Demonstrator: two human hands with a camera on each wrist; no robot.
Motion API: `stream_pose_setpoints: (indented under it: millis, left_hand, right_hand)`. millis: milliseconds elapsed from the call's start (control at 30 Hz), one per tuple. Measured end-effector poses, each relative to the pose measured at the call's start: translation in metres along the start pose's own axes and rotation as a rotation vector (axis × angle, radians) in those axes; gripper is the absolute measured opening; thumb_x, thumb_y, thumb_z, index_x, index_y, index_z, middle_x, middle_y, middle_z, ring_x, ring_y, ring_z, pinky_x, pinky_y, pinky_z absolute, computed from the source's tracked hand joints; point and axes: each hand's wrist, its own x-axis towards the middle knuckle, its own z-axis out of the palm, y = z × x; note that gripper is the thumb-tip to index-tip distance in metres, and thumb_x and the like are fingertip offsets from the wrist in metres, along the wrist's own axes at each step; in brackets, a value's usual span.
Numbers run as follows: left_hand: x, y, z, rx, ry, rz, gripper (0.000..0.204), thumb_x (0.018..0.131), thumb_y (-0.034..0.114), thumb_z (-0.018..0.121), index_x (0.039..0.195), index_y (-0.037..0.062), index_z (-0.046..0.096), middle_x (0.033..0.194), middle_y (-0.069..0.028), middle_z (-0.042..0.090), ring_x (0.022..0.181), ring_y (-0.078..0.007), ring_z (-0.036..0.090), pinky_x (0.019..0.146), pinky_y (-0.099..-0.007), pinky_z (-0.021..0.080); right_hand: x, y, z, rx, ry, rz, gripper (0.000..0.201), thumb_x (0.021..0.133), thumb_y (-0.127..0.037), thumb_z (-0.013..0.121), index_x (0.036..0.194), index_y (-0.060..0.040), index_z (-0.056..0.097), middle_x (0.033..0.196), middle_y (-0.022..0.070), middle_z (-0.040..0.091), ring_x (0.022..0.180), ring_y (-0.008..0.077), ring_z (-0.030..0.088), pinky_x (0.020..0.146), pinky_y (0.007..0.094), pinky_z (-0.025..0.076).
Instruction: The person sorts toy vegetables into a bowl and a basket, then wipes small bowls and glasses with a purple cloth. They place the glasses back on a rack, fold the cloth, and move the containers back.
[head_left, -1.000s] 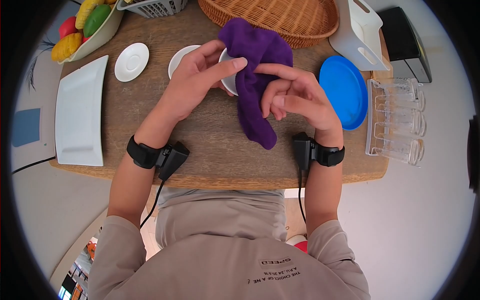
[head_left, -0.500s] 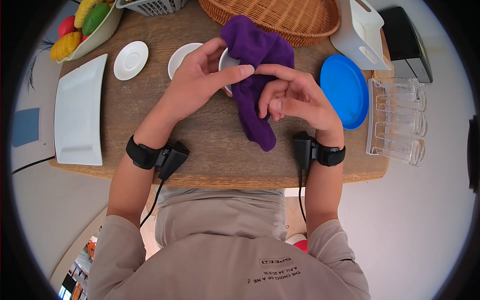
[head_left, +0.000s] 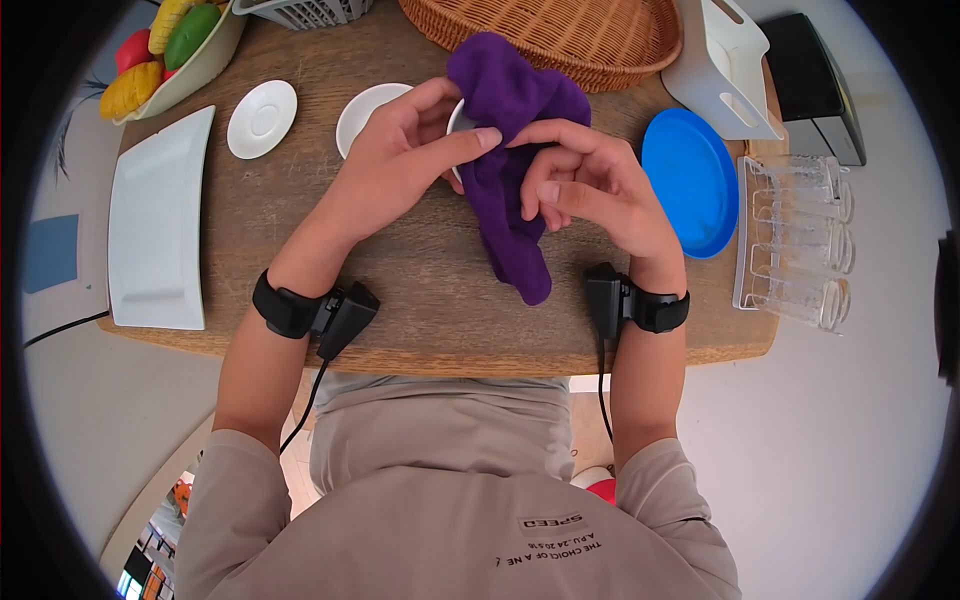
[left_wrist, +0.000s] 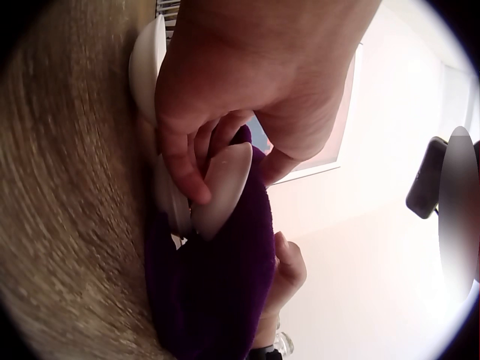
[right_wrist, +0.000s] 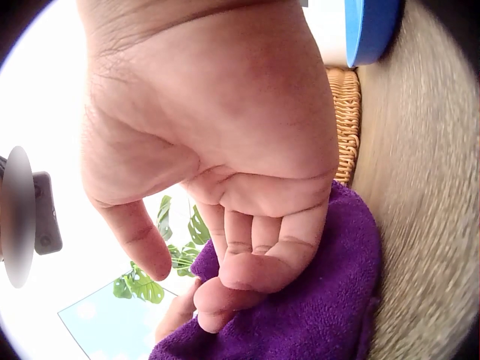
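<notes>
In the head view my left hand holds a small white bowl by its side, thumb over the rim and fingers beneath. A purple cloth drapes over the bowl, hiding most of it, and its tail hangs toward me. My right hand is at the cloth's right side, index finger reaching against the fabric near my left thumb. Its other fingers bend loosely and its thumb stands apart, as the right wrist view shows, with the cloth behind the fingers. Below the held bowl, in the left wrist view, sits another white dish.
White saucers and a white rectangular plate are on the left, below a bowl of toy fruit. A wicker basket lies at the back. On the right are a blue plate, a white bin and a glass rack.
The bowl and cloth have shifted slightly to the right, and less of the bowl's inside shows. My left thumb has moved farther over the cloth; my right hand is nearly still.
</notes>
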Motion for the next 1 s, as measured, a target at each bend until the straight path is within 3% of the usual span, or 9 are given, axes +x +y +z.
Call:
stream_pose_setpoints:
  millis: [267, 367, 467, 667, 767, 867, 1000]
  left_hand:
    - [0.0007, -0.0024, 0.0005, 0.034, 0.012, 0.020, 0.038, 0.095, 0.018, 0.071, 0.127, 0.0008, 0.059, 0.107, -0.0018, 0.068, 0.090, -0.0081, 0.064, 0.067, -0.0251, 0.054]
    - [0.0003, 0.0012, -0.0036, 0.029, -0.037, -0.082, 0.042, 0.097, 0.013, 0.067, 0.135, -0.0012, 0.055, 0.126, -0.0045, 0.063, 0.114, -0.0106, 0.058, 0.098, -0.0285, 0.046]
    - [0.0011, -0.0029, 0.0013, 0.026, 0.024, 0.005, 0.036, 0.095, 0.018, 0.070, 0.125, 0.0016, 0.059, 0.107, -0.0021, 0.068, 0.090, -0.0083, 0.064, 0.066, -0.0252, 0.054]
    - [0.0018, -0.0031, 0.0007, 0.055, 0.010, 0.020, 0.036, 0.095, 0.017, 0.070, 0.125, 0.0017, 0.059, 0.107, -0.0023, 0.068, 0.089, -0.0077, 0.064, 0.065, -0.0251, 0.054]
    - [0.0003, 0.0023, -0.0011, 0.075, -0.014, -0.048, 0.037, 0.097, 0.012, 0.066, 0.131, -0.0006, 0.056, 0.122, -0.0039, 0.064, 0.107, -0.0090, 0.059, 0.095, -0.0270, 0.047]
    - [0.0007, -0.0015, -0.0028, 0.048, -0.014, -0.040, 0.035, 0.098, 0.012, 0.065, 0.129, 0.0001, 0.057, 0.120, -0.0033, 0.065, 0.102, -0.0078, 0.061, 0.087, -0.0256, 0.051]
    - [0.0005, -0.0009, -0.0024, 0.041, -0.012, -0.053, 0.034, 0.098, 0.012, 0.064, 0.129, 0.0010, 0.057, 0.117, -0.0026, 0.066, 0.093, -0.0068, 0.063, 0.074, -0.0248, 0.054]
  right_hand:
    - [0.0008, -0.0008, 0.0019, -0.045, 0.049, 0.011, 0.039, 0.088, -0.001, 0.063, 0.126, -0.0005, 0.061, 0.080, 0.0055, 0.069, 0.068, 0.0077, 0.062, 0.058, 0.0221, 0.049]
    - [0.0014, -0.0012, 0.0059, -0.142, 0.121, 0.052, 0.038, 0.087, 0.000, 0.064, 0.125, -0.0007, 0.061, 0.078, 0.0034, 0.069, 0.068, 0.0070, 0.062, 0.058, 0.0222, 0.049]
    - [0.0021, -0.0037, 0.0080, -0.115, 0.128, 0.062, 0.037, 0.086, -0.001, 0.066, 0.123, -0.0004, 0.062, 0.076, 0.0016, 0.068, 0.067, 0.0066, 0.062, 0.058, 0.0223, 0.049]
    - [0.0014, -0.0010, 0.0057, -0.109, 0.111, 0.030, 0.034, 0.088, -0.004, 0.069, 0.121, -0.0004, 0.063, 0.075, 0.0013, 0.068, 0.066, 0.0063, 0.061, 0.059, 0.0218, 0.049]
    - [0.0021, -0.0009, 0.0074, -0.125, 0.144, 0.018, 0.032, 0.089, -0.004, 0.071, 0.120, -0.0007, 0.063, 0.074, 0.0006, 0.067, 0.065, 0.0059, 0.060, 0.058, 0.0216, 0.048]
    - [0.0035, 0.0021, 0.0078, -0.183, 0.169, -0.009, 0.036, 0.090, 0.001, 0.065, 0.125, -0.0006, 0.061, 0.081, 0.0044, 0.068, 0.064, 0.0063, 0.058, 0.056, 0.0203, 0.045]
    - [0.0042, 0.0010, 0.0076, -0.173, 0.179, 0.016, 0.031, 0.091, -0.002, 0.067, 0.122, -0.0010, 0.064, 0.080, 0.0029, 0.067, 0.064, 0.0051, 0.058, 0.056, 0.0199, 0.045]
